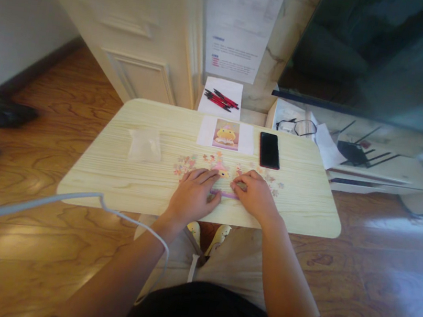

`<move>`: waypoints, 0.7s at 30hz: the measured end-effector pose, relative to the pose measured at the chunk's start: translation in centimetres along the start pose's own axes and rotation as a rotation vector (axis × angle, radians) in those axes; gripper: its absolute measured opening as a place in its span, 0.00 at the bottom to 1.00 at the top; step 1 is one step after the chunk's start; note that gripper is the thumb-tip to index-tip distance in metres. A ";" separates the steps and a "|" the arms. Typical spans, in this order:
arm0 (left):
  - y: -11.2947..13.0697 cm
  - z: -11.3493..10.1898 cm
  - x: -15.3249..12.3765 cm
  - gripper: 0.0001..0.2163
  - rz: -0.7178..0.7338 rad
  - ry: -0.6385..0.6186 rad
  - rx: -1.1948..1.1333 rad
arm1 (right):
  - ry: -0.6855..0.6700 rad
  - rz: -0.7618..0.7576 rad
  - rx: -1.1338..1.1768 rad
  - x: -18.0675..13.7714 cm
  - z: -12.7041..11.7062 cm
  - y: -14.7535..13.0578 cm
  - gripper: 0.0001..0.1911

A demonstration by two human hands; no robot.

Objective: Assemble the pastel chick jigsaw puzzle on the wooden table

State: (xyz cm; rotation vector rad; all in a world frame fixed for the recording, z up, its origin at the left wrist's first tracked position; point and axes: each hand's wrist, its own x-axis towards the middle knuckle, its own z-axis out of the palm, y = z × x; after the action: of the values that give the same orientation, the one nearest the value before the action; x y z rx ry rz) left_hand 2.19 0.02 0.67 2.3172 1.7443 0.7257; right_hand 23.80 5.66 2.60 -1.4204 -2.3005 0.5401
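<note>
My left hand (195, 193) lies flat with fingers stretched out on the pale wooden table (113, 175), resting on joined puzzle pieces (225, 194) near the front edge. My right hand (254, 194) is beside it, fingers curled and pinching a small puzzle piece (242, 186). Loose jigsaw pieces (185, 165) lie scattered just beyond both hands. A reference picture (226, 134) of a yellow cartoon figure sits on white paper at the table's far edge.
A black phone (269, 150) lies right of the picture. A clear plastic bag (144, 144) lies on the table's left. Red and black pens (221, 99) rest on paper behind. Eyeglasses (296, 125) sit on a low white shelf. A white cable (70, 200) crosses the table's front left.
</note>
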 end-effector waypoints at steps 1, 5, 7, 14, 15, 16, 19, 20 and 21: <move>0.0 0.0 0.0 0.22 0.002 -0.001 0.002 | 0.003 -0.002 0.000 0.0 0.0 0.0 0.06; 0.0 0.0 0.0 0.23 0.002 0.000 0.011 | 0.010 -0.008 -0.001 0.0 0.1 0.1 0.06; 0.0 0.1 -0.1 0.23 0.003 0.004 0.011 | 0.008 -0.003 -0.006 -0.1 0.1 0.1 0.06; 0.2 0.1 0.0 0.23 0.011 -0.006 0.025 | 0.017 -0.023 0.007 -0.1 0.1 0.1 0.06; 0.2 0.1 0.0 0.23 0.013 -0.007 0.031 | 0.017 -0.023 0.007 -0.1 0.2 0.1 0.06; 0.2 0.0 0.0 0.23 0.016 -0.010 0.037 | 0.018 -0.025 0.007 -0.1 0.2 0.1 0.06; 0.3 -0.1 0.1 0.24 0.022 -0.024 0.054 | 0.022 -0.028 0.011 -0.1 0.2 0.1 0.06; 0.3 -0.1 0.1 0.24 0.021 -0.029 0.059 | 0.020 -0.028 0.015 -0.2 0.2 0.1 0.06; 0.3 -0.1 0.1 0.24 0.019 -0.034 0.064 | 0.016 -0.028 0.020 -0.2 0.2 0.1 0.05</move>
State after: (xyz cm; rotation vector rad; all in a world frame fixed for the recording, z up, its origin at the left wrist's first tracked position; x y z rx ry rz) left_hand 2.45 0.03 0.97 2.3766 1.7581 0.6384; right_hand 23.87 5.54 2.30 -1.3760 -2.2926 0.5396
